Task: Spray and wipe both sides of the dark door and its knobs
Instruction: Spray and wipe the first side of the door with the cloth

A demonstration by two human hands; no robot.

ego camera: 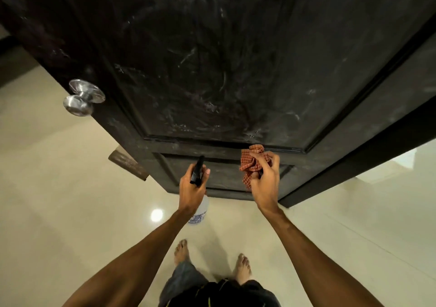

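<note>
A dark panelled door [212, 59] fills the upper view, its face streaked with pale smears. A round silver knob [81, 99] sticks out near its left edge. My left hand [192, 186] grips a spray bottle [199, 209] by its black trigger head, nozzle aimed at the lower panel. My right hand [265, 179] holds a bunched red checked cloth [252, 163] close to the rail between the two panels. Whether the cloth touches the door is unclear.
A dark door frame [354, 172] runs down the right side. Glossy cream floor tiles [70, 200] spread below, with a light glare spot. A brown flat object [128, 165] lies on the floor behind the door's left edge. My bare feet [241, 267] stand just before the door.
</note>
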